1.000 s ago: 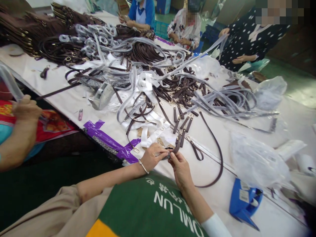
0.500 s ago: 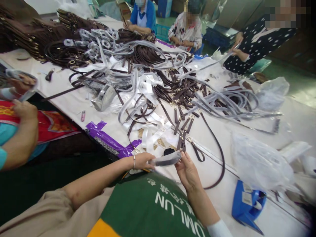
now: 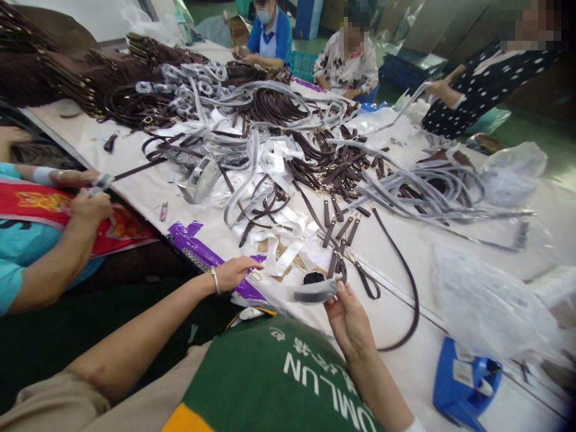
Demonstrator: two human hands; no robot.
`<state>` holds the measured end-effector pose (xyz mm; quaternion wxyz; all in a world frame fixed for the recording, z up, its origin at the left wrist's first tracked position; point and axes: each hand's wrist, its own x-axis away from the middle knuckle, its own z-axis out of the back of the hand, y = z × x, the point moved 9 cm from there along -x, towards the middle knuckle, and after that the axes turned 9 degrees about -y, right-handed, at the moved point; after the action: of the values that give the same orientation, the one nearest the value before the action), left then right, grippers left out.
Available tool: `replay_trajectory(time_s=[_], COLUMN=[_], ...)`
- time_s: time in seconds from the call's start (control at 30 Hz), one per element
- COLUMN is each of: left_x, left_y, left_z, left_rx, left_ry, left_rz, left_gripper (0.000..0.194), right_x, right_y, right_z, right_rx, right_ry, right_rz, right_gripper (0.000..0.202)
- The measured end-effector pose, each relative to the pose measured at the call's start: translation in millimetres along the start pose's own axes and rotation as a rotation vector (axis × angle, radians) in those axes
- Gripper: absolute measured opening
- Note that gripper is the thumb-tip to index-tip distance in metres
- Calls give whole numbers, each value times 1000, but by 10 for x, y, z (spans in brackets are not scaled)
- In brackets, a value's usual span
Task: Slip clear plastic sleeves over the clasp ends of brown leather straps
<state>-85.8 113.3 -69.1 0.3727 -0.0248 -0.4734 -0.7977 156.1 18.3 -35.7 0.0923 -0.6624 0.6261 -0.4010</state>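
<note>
My right hand (image 3: 350,312) pinches one end of a short strap in a grey, clear-plastic sleeve (image 3: 315,293), which is held out to the left just above the table. A dark round piece (image 3: 314,278) is right behind the sleeve. My left hand (image 3: 234,273) is apart from the strap, its fingers stretched out over purple tape (image 3: 247,288) at the table edge. By its fingertips is a small gold metal ring (image 3: 256,275); whether they touch it I cannot tell. White ribbon (image 3: 288,258) lies just beyond.
Brown straps with gold clasps (image 3: 339,174) and grey-sleeved straps (image 3: 418,192) pile up across the table. A blue tape dispenser (image 3: 463,384) and clear plastic bags (image 3: 490,300) are at right. Pink snips (image 3: 164,210) lie at left. Co-workers sit and stand around; one's hands (image 3: 92,198) are close on the left.
My left hand has let go of the sleeved strap and moved left toward the purple tape. The right hand still holds the strap. The left co-worker's hands have shifted right.
</note>
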Motion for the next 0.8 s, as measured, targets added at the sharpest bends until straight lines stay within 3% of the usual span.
replay_trajectory(time_s=[0.03,0.1,0.13,0.2,0.33,0.5,0.6,0.8], left_x=[-79,-256,-342,-480,-522,-403,-384,-399], left_y=[322,885,1085,1283,1212,1012,960,1104], left_z=[28,-87,-179,-381,-649,-701,-656,-506], left_rx=[123,303,392,611,870,948,973,876], left_ry=[56,28,1,-48,-135,-309,-256,-42], left_rz=[-122,-285,-317,-288,-157,-89,-77,-194], left_gripper=[34,36,39,41,40,43,44,31], right_x=[10,32,44,67,83,-3,-51,-55], right_y=[31,63,66,53,77,228,152,122], right_z=[-45,-110,-125,-110,3,-62,-134,-143], right_rx=[12,43,65,132,203,49,131,345], right_ry=[-13,-26,-29,-19,4,-71,-69,-51], right_rz=[1,22,37,66,39,-99,-20,48], right_gripper=[15,16,16,16,19,18,16,16])
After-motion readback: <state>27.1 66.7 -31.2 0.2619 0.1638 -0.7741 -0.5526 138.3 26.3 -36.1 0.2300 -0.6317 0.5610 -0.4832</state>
